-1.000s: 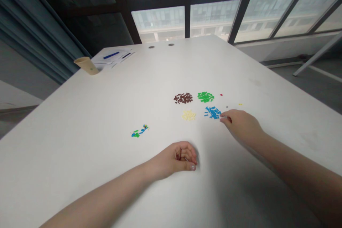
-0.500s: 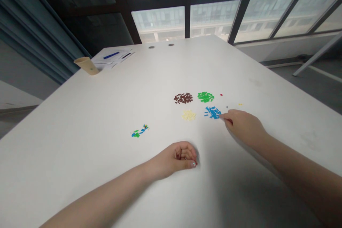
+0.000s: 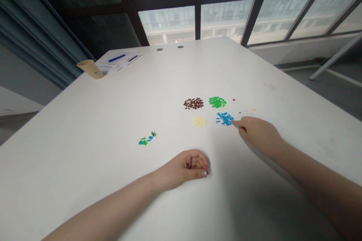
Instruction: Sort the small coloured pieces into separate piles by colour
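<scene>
My right hand [image 3: 257,131] has its index finger stretched out, with the tip at the right edge of a pile of small flat blue pieces [image 3: 225,119]. Its other fingers are curled under and partly hidden. On the table nearer to me rests my left hand [image 3: 192,169], palm sideways, fingers curled in towards the thumb. A speck of red shows at its fingertips, too small to make out. Behind and beside the blue pile lie piles of green pieces [image 3: 217,102], dark brown pieces [image 3: 193,103] and pale yellow pieces [image 3: 199,121].
A small mixed cluster [image 3: 147,139] of coloured pieces lies to the left on the white table [image 3: 113,113]. Single red [image 3: 233,99], black [image 3: 240,112] and yellow [image 3: 253,110] bits sit at the right. Far left stand a paper cup [image 3: 91,69] and papers with a blue pen [image 3: 117,58].
Both hands and the piles keep almost the same places. The view has shifted very slightly.
</scene>
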{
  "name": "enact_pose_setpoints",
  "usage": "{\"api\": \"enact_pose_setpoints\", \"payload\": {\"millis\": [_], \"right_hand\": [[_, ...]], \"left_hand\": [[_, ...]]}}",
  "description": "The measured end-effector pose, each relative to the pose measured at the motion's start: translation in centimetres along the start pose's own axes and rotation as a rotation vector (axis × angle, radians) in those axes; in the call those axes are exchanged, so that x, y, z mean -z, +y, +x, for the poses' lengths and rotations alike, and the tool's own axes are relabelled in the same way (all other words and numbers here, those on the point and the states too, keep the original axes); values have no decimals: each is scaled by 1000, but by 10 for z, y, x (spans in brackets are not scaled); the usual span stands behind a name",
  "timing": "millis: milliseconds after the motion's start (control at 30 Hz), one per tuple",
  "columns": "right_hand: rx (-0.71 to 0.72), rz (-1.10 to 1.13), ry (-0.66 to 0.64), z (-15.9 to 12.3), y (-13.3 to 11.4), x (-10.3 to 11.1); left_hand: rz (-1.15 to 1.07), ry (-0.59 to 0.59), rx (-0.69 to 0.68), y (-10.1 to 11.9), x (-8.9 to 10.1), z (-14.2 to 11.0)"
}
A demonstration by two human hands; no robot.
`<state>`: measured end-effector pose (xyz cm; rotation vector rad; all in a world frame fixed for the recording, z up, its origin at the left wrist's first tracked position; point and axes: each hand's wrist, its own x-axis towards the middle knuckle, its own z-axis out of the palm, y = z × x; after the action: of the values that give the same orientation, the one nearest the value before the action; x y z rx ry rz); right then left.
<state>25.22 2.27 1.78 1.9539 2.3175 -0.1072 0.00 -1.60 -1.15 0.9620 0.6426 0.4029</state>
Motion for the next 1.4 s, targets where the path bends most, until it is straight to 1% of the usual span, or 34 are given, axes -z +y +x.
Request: {"api": "enact_pose_setpoints", "payload": {"millis": [367, 600, 667, 700, 767, 800, 833, 867, 900, 933, 967, 1033, 1067, 1100, 1133, 1200, 1267, 1400], "right_hand": [[-14, -5, -47, -1, -2, 0], [-14, 27, -33, -3, -2, 1], [-9, 50, -13, -5, -5, 3], [-9, 63, 0, -7, -8, 4], [2, 76, 26, -11, -15, 5], [19, 76, 30, -14, -19, 5], [50, 75, 25, -16, -23, 3], [92, 76, 8, -18, -27, 1], [144, 82, -17, -20, -31, -1], [208, 95, -44, -22, -33, -4], [278, 112, -67, -23, -35, -7], [405, 135, -93, -23, -37, -13], [447, 139, -97, -23, -37, -15], [470, 140, -99, -23, -37, -17], [475, 140, -101, -22, -36, -18], [464, 140, -107, -21, -35, -19], [464, 137, -111, -21, -34, -19], [467, 128, -111, -20, -34, -19]], "left_hand": [[13, -4, 3, 1, -1, -1], [75, -2, -5, -2, -1, 0], [172, 10, -12, -1, -4, -3], [266, 16, -14, 2, -5, -5], [592, 31, -17, 12, -8, -12], [825, 53, -10, 20, -7, -17], [1088, 90, 4, 29, -4, -22], [1341, 177, 43, 39, 1, -27], [1535, 310, 128, 50, 9, -33], [1661, 433, 199, 60, 20, -38], [1734, 535, 234, 69, 32, -43], [1757, 697, 338, 82, 60, -51], [1739, 739, 389, 86, 74, -54], [1701, 740, 423, 88, 86, -55], [1648, 713, 429, 89, 96, -56], [1563, 648, 406, 87, 107, -54], [1516, 624, 391, 83, 109, -50], [1527, 658, 402, 79, 103, -43]]}}
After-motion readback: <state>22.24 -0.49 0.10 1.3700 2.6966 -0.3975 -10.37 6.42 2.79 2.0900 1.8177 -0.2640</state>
